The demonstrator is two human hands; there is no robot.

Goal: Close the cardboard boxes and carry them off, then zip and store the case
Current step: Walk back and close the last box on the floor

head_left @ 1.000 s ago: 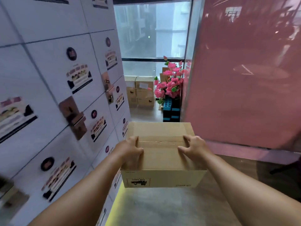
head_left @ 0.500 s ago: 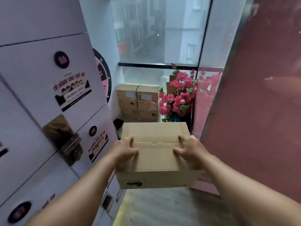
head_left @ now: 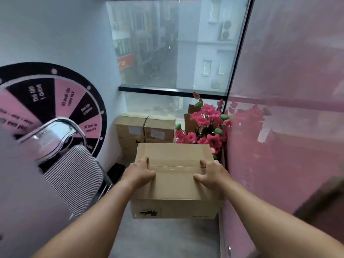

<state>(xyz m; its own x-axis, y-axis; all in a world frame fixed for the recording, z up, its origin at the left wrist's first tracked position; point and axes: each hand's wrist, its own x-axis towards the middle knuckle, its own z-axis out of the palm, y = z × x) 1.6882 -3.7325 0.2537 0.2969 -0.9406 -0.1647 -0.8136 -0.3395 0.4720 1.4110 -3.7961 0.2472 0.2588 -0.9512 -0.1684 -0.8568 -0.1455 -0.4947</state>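
Closed brown cardboard box (head_left: 175, 175) carried mid-air, long axis crosswise; left hand (head_left: 140, 172) and right hand (head_left: 212, 174) grip its opposite ends. Stacked brown cartons (head_left: 145, 131) straight ahead, near.

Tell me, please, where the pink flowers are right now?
In the head view, the pink flowers stand right of centre, against the pink wall, beside the stacked boxes.

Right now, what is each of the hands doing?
Left hand: gripping the cardboard box at its left edge.
Right hand: gripping the box's right edge.
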